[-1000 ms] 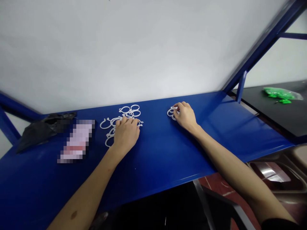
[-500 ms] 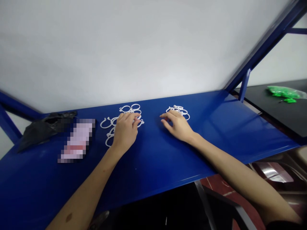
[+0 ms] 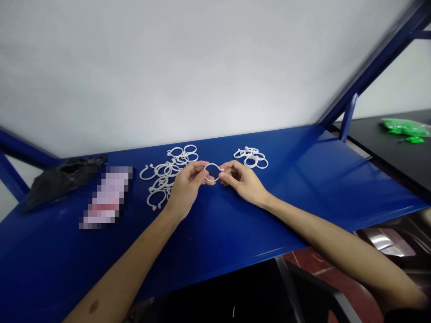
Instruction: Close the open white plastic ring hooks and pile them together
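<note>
Both hands meet over the middle of the blue table [image 3: 235,224] and pinch one white plastic ring [image 3: 212,172] between them. My left hand [image 3: 186,186] grips the ring's left side, my right hand [image 3: 243,181] its right side. Just left of my left hand lies a loose pile of white open rings [image 3: 164,177]. A smaller cluster of white rings [image 3: 252,158] sits behind my right hand, near the wall.
A blurred pink-white packet [image 3: 107,196] and a black bag [image 3: 60,178] lie at the table's left. A blue frame post [image 3: 348,117] rises at the right; beyond it, a black surface holds a green bag [image 3: 406,128]. A dark chair [image 3: 303,287] stands below the table's front edge.
My left hand lifted a ring out of the left pile. My right hand left the small cluster and came left to take the ring's other side.
</note>
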A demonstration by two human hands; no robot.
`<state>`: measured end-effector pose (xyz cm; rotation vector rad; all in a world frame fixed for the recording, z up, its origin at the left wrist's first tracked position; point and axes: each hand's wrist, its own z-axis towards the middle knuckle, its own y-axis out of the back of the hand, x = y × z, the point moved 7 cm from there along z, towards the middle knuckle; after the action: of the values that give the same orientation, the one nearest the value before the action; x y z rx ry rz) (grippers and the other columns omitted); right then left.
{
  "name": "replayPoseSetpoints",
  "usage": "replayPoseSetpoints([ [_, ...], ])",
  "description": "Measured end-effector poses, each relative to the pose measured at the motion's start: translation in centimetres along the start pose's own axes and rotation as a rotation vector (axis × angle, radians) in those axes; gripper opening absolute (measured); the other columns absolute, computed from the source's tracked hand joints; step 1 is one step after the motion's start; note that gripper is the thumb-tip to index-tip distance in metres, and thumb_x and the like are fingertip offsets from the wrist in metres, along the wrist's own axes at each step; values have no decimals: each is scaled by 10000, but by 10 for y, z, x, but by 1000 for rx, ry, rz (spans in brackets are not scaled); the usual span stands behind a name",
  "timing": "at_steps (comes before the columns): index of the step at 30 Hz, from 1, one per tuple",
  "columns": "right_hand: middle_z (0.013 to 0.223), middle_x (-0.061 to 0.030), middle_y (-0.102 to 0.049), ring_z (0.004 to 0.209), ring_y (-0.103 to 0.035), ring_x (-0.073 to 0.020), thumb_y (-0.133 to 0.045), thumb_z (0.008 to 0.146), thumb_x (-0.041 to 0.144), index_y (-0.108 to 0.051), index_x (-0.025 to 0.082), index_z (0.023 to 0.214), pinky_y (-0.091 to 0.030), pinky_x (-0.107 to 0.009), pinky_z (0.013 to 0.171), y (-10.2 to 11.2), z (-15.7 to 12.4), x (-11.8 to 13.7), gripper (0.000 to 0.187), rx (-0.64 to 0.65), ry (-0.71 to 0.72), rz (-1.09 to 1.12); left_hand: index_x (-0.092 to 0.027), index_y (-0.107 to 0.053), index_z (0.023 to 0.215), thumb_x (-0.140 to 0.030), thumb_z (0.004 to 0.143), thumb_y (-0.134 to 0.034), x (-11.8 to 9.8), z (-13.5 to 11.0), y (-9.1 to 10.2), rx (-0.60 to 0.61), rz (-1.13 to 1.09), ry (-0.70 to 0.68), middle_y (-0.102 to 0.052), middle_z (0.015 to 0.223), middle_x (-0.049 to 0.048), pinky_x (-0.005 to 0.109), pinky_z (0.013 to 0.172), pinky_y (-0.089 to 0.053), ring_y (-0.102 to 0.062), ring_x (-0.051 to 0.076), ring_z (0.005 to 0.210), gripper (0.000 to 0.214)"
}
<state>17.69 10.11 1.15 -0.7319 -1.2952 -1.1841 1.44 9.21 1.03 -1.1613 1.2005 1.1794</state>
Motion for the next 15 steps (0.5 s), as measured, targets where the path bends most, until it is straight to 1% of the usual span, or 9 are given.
replayPoseSetpoints([
  [2, 825, -5, -681, 763, -681, -148, -698, 875, 415, -597, 205, 1077, -573, -325, 738, -3, 1, -4, 309, 26, -40, 94, -193, -635, 1088, -270, 858, -673, -3, -1, 1, -25, -74, -17, -672, 822, -7, 342, 843, -589, -705, 144, 763, 246],
  [4, 824, -10, -686, 755, -681, -142, -713, 857, 422, -602, 199, 1005, -573, -319, 738, -4, 1, -5, 290, 45, -71, 163, -205, -631, 1094, -253, 850, -675, -7, -2, -3, -6, -106, -34, -636, 806, -25, 355, 850, -611, -706, 146, 804, 253],
  [6, 801, -13, -688, 727, -668, -131, -696, 868, 433, -606, 193, 913, -568, -314, 735, -4, 2, -5, 260, 50, -91, 166, -214, -624, 1131, -260, 858, -668, -9, -4, -8, 26, -78, -41, -612, 791, -34, 381, 847, -632, -704, 150, 823, 280],
  [8, 758, -8, -681, 687, -645, -122, -676, 883, 435, -609, 189, 857, -557, -307, 718, -2, 2, -5, 256, 44, -97, 128, -210, -611, 1151, -294, 884, -647, -8, -6, -11, 38, -11, -46, -619, 787, -27, 397, 822, -649, -705, 158, 824, 282],
  [10, 733, -4, -672, 663, -628, -119, -665, 892, 429, -611, 186, 842, -541, -299, 689, -1, 2, -5, 254, 31, -101, 92, -193, -604, 1089, -340, 908, -620, -7, -7, -10, 19, 64, -60, -649, 797, -4, 390, 763, -663, -712, 174, 823, 233],
  [12, 720, -1, -665, 658, -621, -120, -654, 900, 420, -609, 186, 844, -526, -294, 673, -1, 2, -6, 245, 27, -108, 80, -185, -585, 974, -369, 913, -612, -5, -8, -9, -7, 137, -72, -675, 797, 17, 362, 679, -667, -720, 186, 792, 196],
  [15, 718, 5, -654, 659, -610, -122, -652, 896, 402, -609, 191, 843, -512, -293, 661, -1, 1, -5, 222, 20, -98, 69, -190, -540, 866, -381, 902, -625, -2, -7, -8, -3, 237, -57, -693, 766, 25, 312, 554, -641, -713, 178, 677, 212],
])
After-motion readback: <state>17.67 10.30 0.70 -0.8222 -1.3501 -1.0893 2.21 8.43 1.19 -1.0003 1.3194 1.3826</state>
